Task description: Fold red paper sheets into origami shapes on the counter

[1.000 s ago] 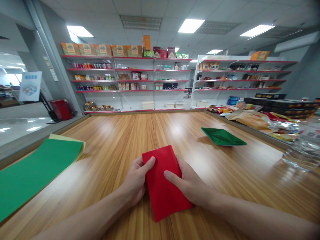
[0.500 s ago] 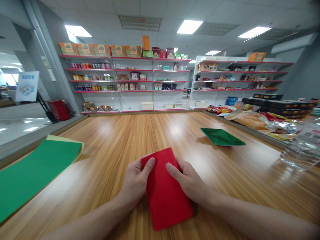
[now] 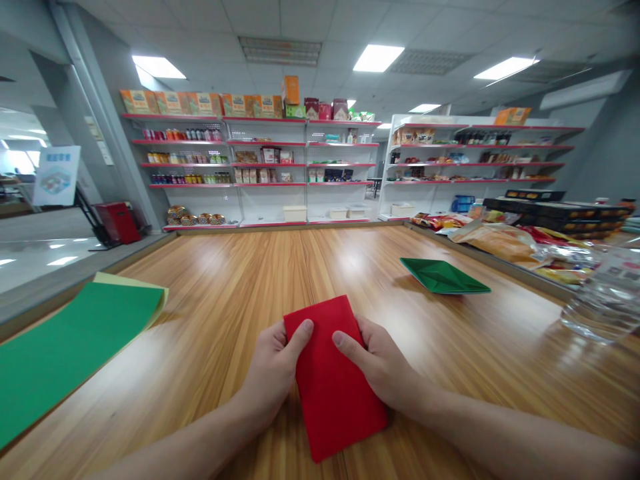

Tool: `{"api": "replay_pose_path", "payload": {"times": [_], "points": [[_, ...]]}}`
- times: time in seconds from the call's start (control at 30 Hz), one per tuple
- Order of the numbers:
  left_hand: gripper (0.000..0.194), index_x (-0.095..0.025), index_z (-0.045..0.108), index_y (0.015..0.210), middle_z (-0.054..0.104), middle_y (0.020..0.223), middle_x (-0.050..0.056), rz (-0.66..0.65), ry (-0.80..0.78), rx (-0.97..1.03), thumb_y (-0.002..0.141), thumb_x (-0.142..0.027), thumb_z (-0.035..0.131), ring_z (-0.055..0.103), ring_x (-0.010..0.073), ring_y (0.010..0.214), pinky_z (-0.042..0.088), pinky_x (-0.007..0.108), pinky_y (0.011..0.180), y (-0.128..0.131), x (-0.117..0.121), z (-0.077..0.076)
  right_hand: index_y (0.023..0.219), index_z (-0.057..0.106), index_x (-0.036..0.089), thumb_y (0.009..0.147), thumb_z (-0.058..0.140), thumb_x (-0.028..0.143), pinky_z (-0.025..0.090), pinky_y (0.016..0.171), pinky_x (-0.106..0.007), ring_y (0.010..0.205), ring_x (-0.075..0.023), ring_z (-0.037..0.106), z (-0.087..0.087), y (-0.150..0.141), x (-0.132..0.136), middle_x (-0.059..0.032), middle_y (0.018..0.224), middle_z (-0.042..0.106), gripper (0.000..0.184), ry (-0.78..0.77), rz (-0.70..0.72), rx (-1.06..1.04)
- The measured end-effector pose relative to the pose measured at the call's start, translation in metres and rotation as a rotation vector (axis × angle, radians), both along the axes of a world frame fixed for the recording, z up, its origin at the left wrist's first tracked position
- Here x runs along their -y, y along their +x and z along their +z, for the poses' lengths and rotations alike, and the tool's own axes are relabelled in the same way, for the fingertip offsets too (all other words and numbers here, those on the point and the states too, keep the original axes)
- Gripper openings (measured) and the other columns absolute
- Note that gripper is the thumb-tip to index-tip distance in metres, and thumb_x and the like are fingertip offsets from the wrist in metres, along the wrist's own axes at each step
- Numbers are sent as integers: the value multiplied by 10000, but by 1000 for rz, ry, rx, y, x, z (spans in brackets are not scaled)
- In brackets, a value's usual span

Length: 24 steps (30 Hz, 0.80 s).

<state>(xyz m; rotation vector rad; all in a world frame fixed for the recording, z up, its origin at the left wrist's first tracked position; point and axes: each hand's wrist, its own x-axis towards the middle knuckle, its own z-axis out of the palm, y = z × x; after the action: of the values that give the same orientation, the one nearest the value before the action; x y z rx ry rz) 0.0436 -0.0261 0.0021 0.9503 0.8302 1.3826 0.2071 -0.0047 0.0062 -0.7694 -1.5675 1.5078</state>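
My left hand (image 3: 273,370) and right hand (image 3: 383,363) pinch the folded red paper (image 3: 333,380) by its two sides, thumbs on top. It lies flat on the wooden table (image 3: 225,280) in front of me. It has barely moved; my thumbs slid up a little.

Both hands — left hand (image 3: 273,369), right hand (image 3: 383,363) — press the folded red paper (image 3: 333,380) onto the wooden table (image 3: 240,280).
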Motion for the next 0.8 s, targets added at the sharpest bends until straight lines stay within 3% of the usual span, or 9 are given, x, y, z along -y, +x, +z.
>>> {"api": "replay_pose_path", "payload": {"times": [0.1, 0.23, 0.43, 0.6, 0.67, 0.8], "points": [[248, -112, 686, 829, 720, 703, 76, 21, -30, 47, 789, -357, 682, 648, 170, 544, 505, 243, 502, 2, 1, 1, 986, 565, 162, 862, 569, 432, 510, 620, -285, 714, -164, 640, 2, -1, 0, -63, 887, 674, 297, -26, 21, -22], [264, -109, 692, 882, 723, 724, 87, -68, -88, 159, 795, -357, 671, 659, 182, 581, 508, 257, 533, 3, 0, 2, 1005, 556, 159, 861, 576, 419, 513, 635, -286, 720, -164, 651, 3, 0, -1, -60, 867, 678, 297, -122, 102, -94], [244, -91, 682, 878, 724, 747, 92, -54, -68, 113, 794, -320, 680, 647, 172, 559, 508, 258, 543, 2, -1, 2, 960, 586, 136, 823, 632, 404, 500, 587, -266, 673, -162, 644, 0, 0, -4, -70, 832, 681, 304, -126, 33, -64], [236, -101, 658, 897, 720, 786, 111, -205, -207, 288, 848, -327, 612, 668, 196, 650, 523, 282, 616, 2, -4, 4, 976, 584, 131, 837, 609, 416, 502, 621, -277, 676, -158, 644, 2, -1, -4, -76, 817, 679, 318, -326, 89, -141], [251, -96, 653, 901, 716, 769, 109, -184, -153, 219, 857, -337, 600, 664, 194, 632, 516, 274, 588, 2, -6, 1, 979, 582, 130, 839, 606, 414, 502, 628, -279, 681, -159, 644, 0, -1, -5, -76, 811, 679, 317, -323, 87, -142], [263, -105, 630, 939, 709, 752, 84, -67, -4, -24, 849, -351, 612, 644, 182, 595, 510, 276, 565, 1, -7, -6, 966, 582, 140, 843, 598, 422, 488, 590, -267, 675, -162, 637, -3, -2, -5, -71, 824, 674, 308, -154, -6, -61]]}}
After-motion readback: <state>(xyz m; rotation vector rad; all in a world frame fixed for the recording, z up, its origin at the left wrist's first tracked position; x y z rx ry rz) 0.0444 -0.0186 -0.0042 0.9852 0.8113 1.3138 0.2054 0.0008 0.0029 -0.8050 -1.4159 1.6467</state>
